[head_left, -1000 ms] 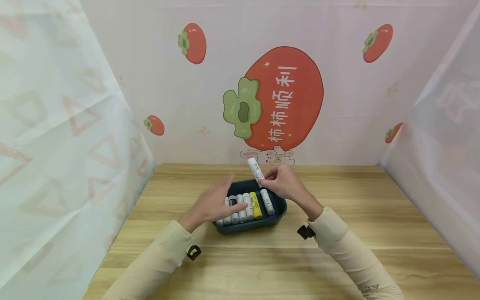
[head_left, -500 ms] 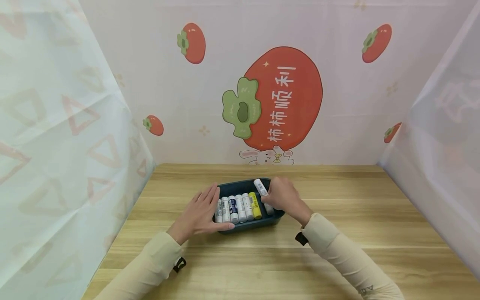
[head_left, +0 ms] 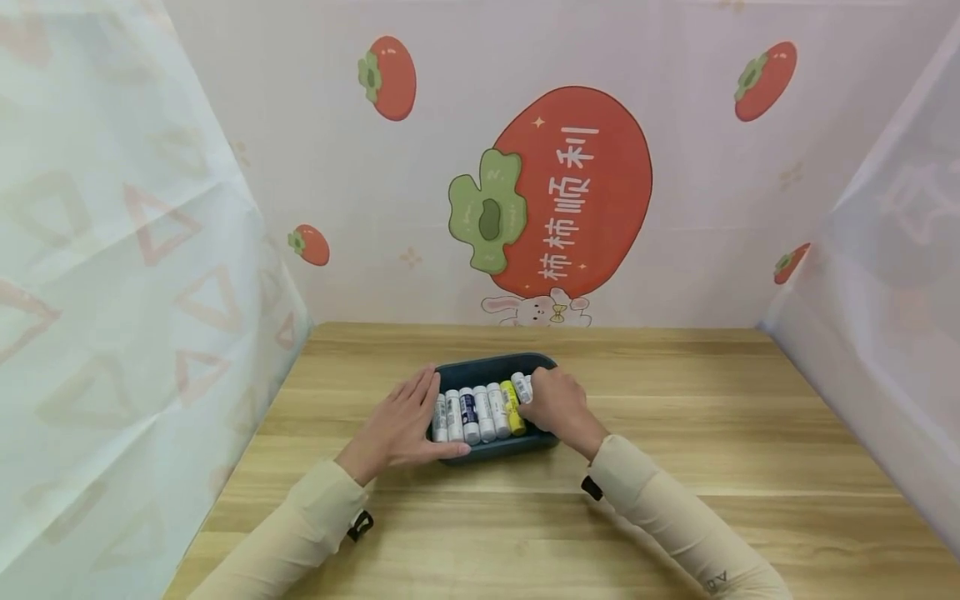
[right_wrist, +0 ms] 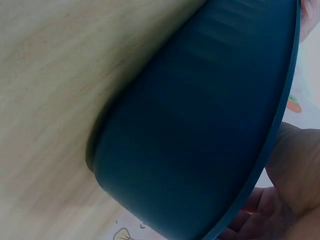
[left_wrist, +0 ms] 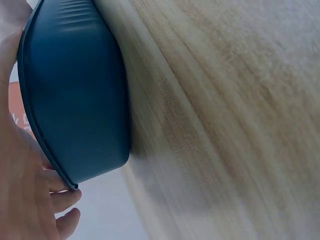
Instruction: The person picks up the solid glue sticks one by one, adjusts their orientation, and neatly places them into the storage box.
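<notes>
A dark teal basket [head_left: 491, 367] sits on the table, with several white glue sticks [head_left: 486, 414] in a row inside. One of the row has a navy label [head_left: 468, 412]; a yellow glue stick [head_left: 512, 408] lies at the row's right. My left hand [head_left: 397, 425] rests over the basket's left end, fingers straight along it and thumb at the front rim. Inside the right end, my right hand [head_left: 558, 404] holds a white glue stick [head_left: 520, 386] beside the yellow one, covering most of it. The wrist views show the basket's outer wall [left_wrist: 75, 100], with fingers over the rim.
Wood-grain table [head_left: 495, 533] surface extends around the basket. Behind it stands a white backdrop [head_left: 405, 200] printed with persimmons and a rabbit. White sheets [head_left: 135, 275] hang along both sides.
My right hand has lowered the white glue stick from above the basket down beside the yellow one. My left hand has shifted from over the row to the basket's left end.
</notes>
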Available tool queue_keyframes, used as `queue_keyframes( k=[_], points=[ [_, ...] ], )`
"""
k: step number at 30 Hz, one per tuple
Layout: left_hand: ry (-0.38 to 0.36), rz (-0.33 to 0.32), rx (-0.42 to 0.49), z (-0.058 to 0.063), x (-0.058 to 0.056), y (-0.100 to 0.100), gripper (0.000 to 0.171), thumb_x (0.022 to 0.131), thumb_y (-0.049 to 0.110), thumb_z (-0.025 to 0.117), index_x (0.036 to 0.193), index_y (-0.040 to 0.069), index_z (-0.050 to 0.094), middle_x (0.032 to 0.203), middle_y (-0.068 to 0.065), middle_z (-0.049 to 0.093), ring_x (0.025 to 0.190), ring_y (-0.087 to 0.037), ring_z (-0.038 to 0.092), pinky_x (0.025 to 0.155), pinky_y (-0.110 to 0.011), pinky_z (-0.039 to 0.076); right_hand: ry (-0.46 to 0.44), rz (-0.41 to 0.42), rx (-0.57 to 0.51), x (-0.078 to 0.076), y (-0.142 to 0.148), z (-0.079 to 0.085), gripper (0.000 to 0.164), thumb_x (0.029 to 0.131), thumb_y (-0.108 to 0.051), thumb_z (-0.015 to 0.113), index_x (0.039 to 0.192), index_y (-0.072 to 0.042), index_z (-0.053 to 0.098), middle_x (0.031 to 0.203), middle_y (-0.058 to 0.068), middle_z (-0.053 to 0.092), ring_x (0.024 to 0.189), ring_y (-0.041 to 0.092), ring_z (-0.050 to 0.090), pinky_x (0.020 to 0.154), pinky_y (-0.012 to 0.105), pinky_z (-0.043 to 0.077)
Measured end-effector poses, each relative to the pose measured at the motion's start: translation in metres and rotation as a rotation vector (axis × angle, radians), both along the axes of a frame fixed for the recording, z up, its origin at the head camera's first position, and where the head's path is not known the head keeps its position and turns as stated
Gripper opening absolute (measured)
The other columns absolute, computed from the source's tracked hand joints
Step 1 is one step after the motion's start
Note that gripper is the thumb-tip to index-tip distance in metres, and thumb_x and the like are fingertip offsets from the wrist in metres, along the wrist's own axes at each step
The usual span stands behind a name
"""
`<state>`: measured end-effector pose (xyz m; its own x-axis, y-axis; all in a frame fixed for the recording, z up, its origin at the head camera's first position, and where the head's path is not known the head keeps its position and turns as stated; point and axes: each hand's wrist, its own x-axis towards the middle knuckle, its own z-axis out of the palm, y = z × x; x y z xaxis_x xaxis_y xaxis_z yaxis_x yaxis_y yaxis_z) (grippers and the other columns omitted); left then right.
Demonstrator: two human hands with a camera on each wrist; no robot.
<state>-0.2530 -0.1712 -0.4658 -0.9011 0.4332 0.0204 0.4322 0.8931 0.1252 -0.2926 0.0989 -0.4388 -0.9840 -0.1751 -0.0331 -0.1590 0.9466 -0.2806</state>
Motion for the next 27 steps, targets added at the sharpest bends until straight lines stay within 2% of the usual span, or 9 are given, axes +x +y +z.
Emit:
queue_keyframes(
  k=[7,11,14,19,23,25,27],
  points=[
    [-0.005,-0.012,0.029,0.001,-0.001,0.002,0.129,0.084,0.091,0.052,0.167,-0.003,0.018,0.177,-0.022,0.013,0.166,-0.036,0.016,0.134,-0.052,0.022,-0.005,0.025,0.052,0.0,0.002,-0.005,0.033,0.091,-0.031,0.084,0.1,-0.002,0.073,0.08,0.007,0.065,0.064,0.023,0.059,0.054,0.029,0.049],
    [-0.012,-0.014,0.025,0.0,-0.002,0.004,0.13,0.084,0.091,0.052,0.167,-0.003,0.017,0.177,-0.022,0.012,0.166,-0.036,0.015,0.134,-0.052,0.021,-0.022,0.019,0.02,0.001,0.005,-0.006,0.03,0.092,-0.027,0.083,0.101,-0.001,0.072,0.082,0.008,0.066,0.066,0.023,0.06,0.055,0.029,0.049],
    [-0.019,-0.017,0.019,0.0,-0.001,0.005,0.13,0.084,0.091,0.052,0.167,-0.003,0.017,0.177,-0.022,0.012,0.166,-0.036,0.015,0.134,-0.052,0.022,-0.036,0.022,-0.033,0.003,0.01,-0.005,0.024,0.092,-0.024,0.082,0.088,-0.003,0.073,0.071,0.005,0.063,0.059,0.02,0.058,0.051,0.026,0.045],
    [-0.02,-0.028,0.044,0.0,-0.001,-0.002,0.126,0.087,0.086,0.054,0.166,-0.005,0.019,0.176,-0.023,0.015,0.165,-0.039,0.018,0.133,-0.055,0.024,0.008,0.054,-0.121,0.008,0.023,0.004,0.027,0.095,-0.023,0.08,0.074,-0.008,0.073,0.06,0.0,0.056,0.054,0.015,0.053,0.049,0.023,0.04],
    [0.029,-0.016,0.074,-0.001,-0.005,-0.012,0.12,0.091,0.082,0.054,0.165,-0.006,0.022,0.174,-0.025,0.022,0.163,-0.042,0.023,0.131,-0.06,0.026,0.083,0.067,-0.14,0.007,0.037,0.013,0.022,0.098,-0.023,0.076,0.084,-0.005,0.073,0.064,0.005,0.058,0.055,0.018,0.054,0.051,0.028,0.042],
    [0.054,0.003,0.075,-0.002,-0.007,-0.017,0.118,0.092,0.081,0.053,0.165,-0.006,0.022,0.174,-0.025,0.023,0.162,-0.043,0.025,0.13,-0.061,0.026,0.117,0.063,-0.119,0.005,0.046,0.015,0.022,0.099,-0.024,0.075,0.097,-0.002,0.076,0.078,0.011,0.069,0.066,0.022,0.064,0.058,0.034,0.053],
    [0.076,0.021,0.077,-0.003,-0.008,-0.023,0.115,0.093,0.079,0.054,0.165,-0.005,0.023,0.174,-0.025,0.025,0.161,-0.044,0.027,0.129,-0.063,0.027,0.124,0.065,-0.093,0.002,0.053,0.015,0.032,0.1,-0.026,0.073,0.117,0.002,0.074,0.105,0.019,0.076,0.088,0.03,0.073,0.076,0.044,0.063]
  ],
)
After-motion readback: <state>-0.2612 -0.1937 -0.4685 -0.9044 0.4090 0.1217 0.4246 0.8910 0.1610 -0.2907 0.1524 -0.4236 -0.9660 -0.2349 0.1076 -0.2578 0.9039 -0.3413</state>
